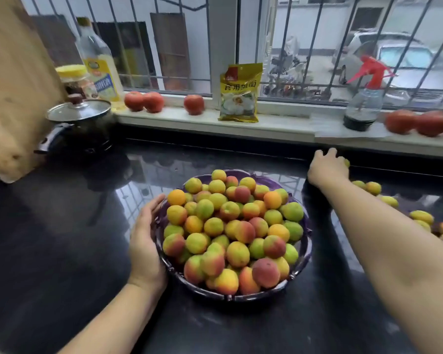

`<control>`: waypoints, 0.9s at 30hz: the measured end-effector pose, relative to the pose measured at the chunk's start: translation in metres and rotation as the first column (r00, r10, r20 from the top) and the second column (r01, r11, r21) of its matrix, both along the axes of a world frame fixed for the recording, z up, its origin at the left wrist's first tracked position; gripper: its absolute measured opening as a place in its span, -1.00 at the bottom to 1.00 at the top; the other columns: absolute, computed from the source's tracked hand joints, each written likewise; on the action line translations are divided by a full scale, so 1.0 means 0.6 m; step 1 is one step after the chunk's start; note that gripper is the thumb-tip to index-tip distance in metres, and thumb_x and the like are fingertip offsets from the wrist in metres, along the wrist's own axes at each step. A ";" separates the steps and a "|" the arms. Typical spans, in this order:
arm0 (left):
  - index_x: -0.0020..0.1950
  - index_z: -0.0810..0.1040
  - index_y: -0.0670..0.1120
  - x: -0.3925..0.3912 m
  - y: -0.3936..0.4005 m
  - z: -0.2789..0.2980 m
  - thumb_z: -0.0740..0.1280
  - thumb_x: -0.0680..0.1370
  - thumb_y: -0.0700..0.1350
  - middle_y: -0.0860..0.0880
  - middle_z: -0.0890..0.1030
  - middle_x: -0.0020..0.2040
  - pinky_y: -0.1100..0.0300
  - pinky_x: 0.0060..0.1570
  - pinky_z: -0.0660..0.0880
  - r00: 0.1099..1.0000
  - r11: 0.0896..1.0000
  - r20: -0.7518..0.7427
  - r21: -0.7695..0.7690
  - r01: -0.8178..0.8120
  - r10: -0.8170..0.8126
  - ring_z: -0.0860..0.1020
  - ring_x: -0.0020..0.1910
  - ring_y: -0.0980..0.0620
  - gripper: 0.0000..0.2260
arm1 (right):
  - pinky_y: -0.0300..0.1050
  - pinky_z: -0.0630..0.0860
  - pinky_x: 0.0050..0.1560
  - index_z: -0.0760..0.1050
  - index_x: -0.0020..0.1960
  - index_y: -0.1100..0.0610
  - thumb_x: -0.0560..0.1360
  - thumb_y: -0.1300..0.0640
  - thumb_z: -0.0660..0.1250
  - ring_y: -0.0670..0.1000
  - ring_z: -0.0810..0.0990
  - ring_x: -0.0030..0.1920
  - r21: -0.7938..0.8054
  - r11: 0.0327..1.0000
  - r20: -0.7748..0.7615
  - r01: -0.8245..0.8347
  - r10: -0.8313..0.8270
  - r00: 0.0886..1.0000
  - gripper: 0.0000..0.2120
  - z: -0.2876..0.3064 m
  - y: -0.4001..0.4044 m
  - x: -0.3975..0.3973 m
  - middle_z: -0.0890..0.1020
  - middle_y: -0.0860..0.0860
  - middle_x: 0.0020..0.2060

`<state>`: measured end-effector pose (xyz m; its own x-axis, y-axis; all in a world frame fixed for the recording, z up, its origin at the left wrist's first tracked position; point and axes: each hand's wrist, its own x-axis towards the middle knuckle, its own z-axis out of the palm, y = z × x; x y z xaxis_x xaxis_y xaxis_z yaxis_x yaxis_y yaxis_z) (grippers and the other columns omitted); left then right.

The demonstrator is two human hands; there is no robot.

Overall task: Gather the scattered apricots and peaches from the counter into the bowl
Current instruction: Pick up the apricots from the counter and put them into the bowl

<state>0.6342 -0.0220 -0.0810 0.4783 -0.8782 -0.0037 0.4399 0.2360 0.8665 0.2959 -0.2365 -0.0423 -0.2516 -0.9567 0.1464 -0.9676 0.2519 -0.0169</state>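
While left hand (145, 241) lies flat against the bowl (308, 247), right hand (326, 167) curled over a fruit (346, 163)

A home kitchen — a glossy black counter (62, 238) under a barred window (241, 47), with a lidded pot (79, 118), a cooking-oil bottle (97, 62), a jar (74, 80), tomatoes (143, 101) and a food packet (239, 93) on the sill — cars parked outside

Counting w/ bowl (306, 247) as landmark: fruit heaping inside, too many to count exactly. Approx. 8 loose fruit (373, 188) showing right of bowl. 6 tomatoes (194, 104) sitting behind bowl. 2 hands showing, 1 each side.
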 end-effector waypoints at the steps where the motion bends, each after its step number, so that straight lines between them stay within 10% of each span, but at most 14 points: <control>1: 0.41 0.56 -0.20 0.002 0.000 -0.002 0.19 0.71 0.03 -0.21 0.64 0.35 -0.29 0.49 0.39 1.000 1.000 0.013 0.003 0.015 -0.015 0.57 0.40 -0.24 -0.59 | 0.15 0.45 0.14 0.35 0.35 0.22 0.56 0.21 0.26 0.37 0.43 0.27 -0.018 1.000 -0.002 0.013 -0.013 1.000 -0.63 -0.006 -0.010 -0.001 0.38 0.29 0.29; 9: 0.35 0.62 -0.18 0.002 0.009 0.005 0.23 0.58 -0.06 -0.20 0.67 0.30 -0.20 0.44 0.45 0.993 0.997 0.089 -0.015 0.076 -0.074 0.59 0.37 -0.22 -0.60 | 0.06 0.51 0.14 0.49 0.28 0.21 0.60 0.16 0.23 0.30 0.55 0.17 -0.145 0.985 0.245 -0.093 0.127 0.961 -0.71 0.015 0.033 0.020 0.59 0.26 0.19; 15: 0.29 0.63 -0.07 -0.005 0.020 0.023 0.17 0.50 -0.14 -0.04 0.69 0.24 0.07 0.26 0.57 0.979 0.997 0.187 0.009 0.081 -0.081 0.61 0.31 -0.05 -0.59 | -0.35 0.37 -0.49 0.63 0.08 0.03 0.52 0.23 0.34 0.02 0.50 -0.31 -0.303 0.950 0.772 -0.069 0.288 0.566 -0.80 0.153 0.253 0.047 0.62 0.12 -0.15; 19: 0.34 0.56 -0.03 -0.007 0.037 0.032 0.15 0.39 -0.16 -0.06 0.61 0.07 0.25 -0.01 0.57 0.978 0.992 0.167 0.020 0.121 -0.123 0.62 0.00 0.16 -0.47 | -0.14 0.61 0.02 0.64 0.02 -0.02 0.46 0.26 0.51 0.06 0.70 0.00 -0.283 0.907 0.853 -0.312 0.386 0.350 -0.77 0.202 0.396 0.103 0.71 0.08 -0.04; 24: 0.24 0.62 0.08 -0.002 0.040 0.041 0.20 0.48 -0.08 -0.24 0.59 0.14 -0.03 0.07 0.58 0.981 0.993 0.154 0.053 0.110 -0.117 0.62 0.05 -0.04 -0.62 | -0.05 0.60 0.09 0.63 0.01 -0.05 0.43 0.12 0.56 -0.10 0.65 -0.01 -0.260 0.838 0.687 -0.480 0.510 0.518 -0.80 0.192 0.429 0.196 0.69 -0.08 -0.08; 27: 0.23 0.60 -0.06 0.002 0.035 0.042 0.18 0.66 -0.19 -0.07 0.66 -0.01 0.31 -0.17 0.59 0.989 0.995 0.120 0.062 0.079 -0.086 0.66 -0.16 0.23 -0.75 | -0.03 0.52 0.11 0.59 0.01 -0.08 0.42 -0.04 0.54 -0.15 0.53 -0.01 -0.205 0.797 0.441 -0.568 0.593 0.673 -0.78 0.174 0.424 0.236 0.57 -0.21 -0.13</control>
<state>0.6352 -0.0010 -0.0556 0.4038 -0.9149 -0.0006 0.3453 0.1518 0.9261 0.4373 0.0181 0.0623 0.3045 -0.9285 0.2127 -0.7867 -0.3710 -0.4934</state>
